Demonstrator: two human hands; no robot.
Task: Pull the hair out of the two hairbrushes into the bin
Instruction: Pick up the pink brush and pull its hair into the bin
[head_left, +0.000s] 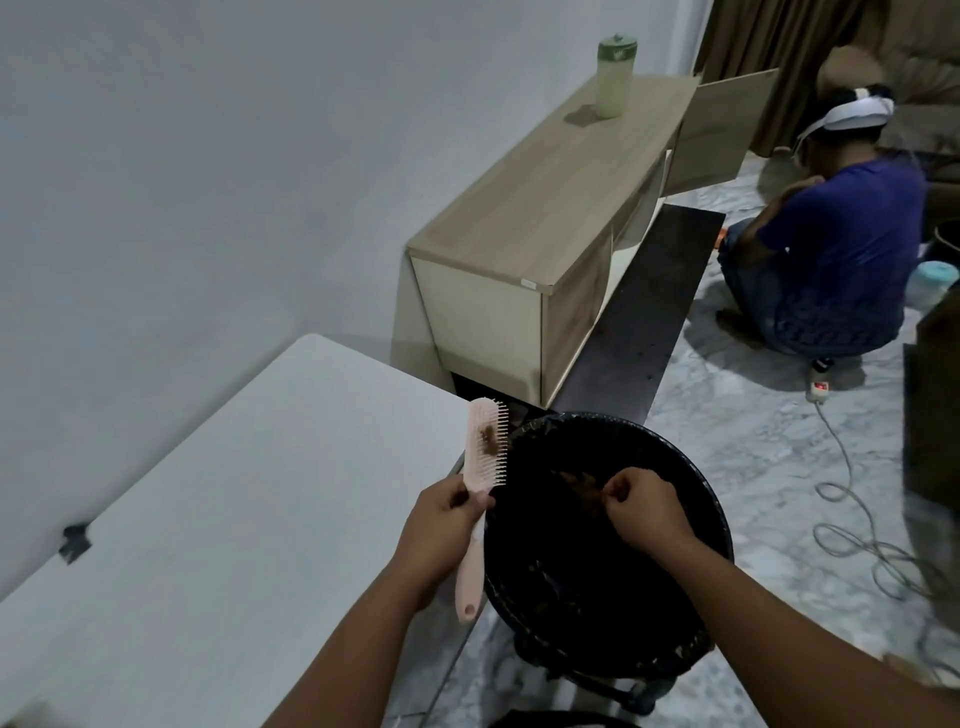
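My left hand (449, 512) grips a pink hairbrush (480, 470) by its handle, held upright at the left rim of the black bin (711, 525), bristles facing right. A small brown clump of hair (490, 435) sticks in the bristles near the top. My right hand (641, 506) hovers over the bin's opening with its fingers pinched on a tuft of brown hair (582, 483). The bin is lined with a black bag. A second hairbrush is not in view.
A white table (218, 519) lies to the left, with a piece of dark tape (75, 542) on its edge. Beyond stand a wooden cabinet (550, 208) with a green jar (614, 75). A person (831, 244) crouches on the marble floor; a power strip (818, 387) and cables lie right.
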